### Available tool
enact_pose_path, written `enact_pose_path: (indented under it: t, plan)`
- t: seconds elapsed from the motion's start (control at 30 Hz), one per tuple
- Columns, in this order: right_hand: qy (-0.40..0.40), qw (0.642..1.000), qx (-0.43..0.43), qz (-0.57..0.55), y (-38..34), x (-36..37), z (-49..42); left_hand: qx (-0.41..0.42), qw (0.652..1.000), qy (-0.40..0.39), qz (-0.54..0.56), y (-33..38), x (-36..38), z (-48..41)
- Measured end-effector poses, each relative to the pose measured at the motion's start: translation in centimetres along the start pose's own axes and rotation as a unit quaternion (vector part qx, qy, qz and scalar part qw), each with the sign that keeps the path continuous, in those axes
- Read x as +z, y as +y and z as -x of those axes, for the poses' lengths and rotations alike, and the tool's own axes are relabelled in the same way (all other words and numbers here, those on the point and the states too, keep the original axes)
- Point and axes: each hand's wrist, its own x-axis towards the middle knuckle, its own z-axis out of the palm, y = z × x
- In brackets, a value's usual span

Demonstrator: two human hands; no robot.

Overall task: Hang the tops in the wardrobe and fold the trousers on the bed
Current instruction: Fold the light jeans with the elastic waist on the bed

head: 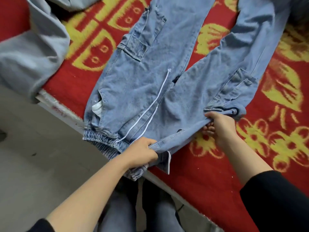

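Right, my left hand [143, 153] and right hand [220, 126] clench the jeans [142, 81] waist, lower centre; limp, heavyish denim, so grip seams.

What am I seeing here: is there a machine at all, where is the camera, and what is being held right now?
There is no machine here. A person works with two bare hands, and the single picture comes from a camera worn on their head, looking forward and down.

The surface is a bed with a red and yellow bedcover. A pair of light blue jeans lies spread on it, waist toward the person and legs running away to the top of the picture. A white drawstring trails across the front.

The left hand has its grip on the waist edge at the bed's edge. The right hand has its grip on bunched denim at the far side of the waist.

A grey garment lies at the upper left.
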Motion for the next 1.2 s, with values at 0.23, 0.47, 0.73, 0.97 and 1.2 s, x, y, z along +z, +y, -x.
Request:
enact_pose_path:
  t: [0.23,0.47,0.73,0.97,1.2]
  plan:
    - [-0.071,0.985,-0.159,0.005,-9.4,11.5,2.2,0.027,0.982,0.064,0.174,-1.2,-11.8,1.0]
    - [-0.160,0.962,-0.218,0.047,-11.2,25.5,2.5,-0.054,0.943,0.240,0.225,-8.4,-18.1,-1.0]
    - [-0.290,0.867,-0.158,0.374,-5.5,30.8,-0.8,-0.191,0.962,0.188,0.045,-13.9,-19.0,-3.3]
    - [-0.237,0.918,-0.150,0.281,-11.2,29.6,-3.7,-0.074,0.968,0.230,-0.066,-7.4,-23.8,-7.6]
    - [-0.018,0.932,-0.236,0.276,-19.8,24.0,-10.6,0.075,0.963,0.244,-0.091,4.1,-26.2,-17.7]
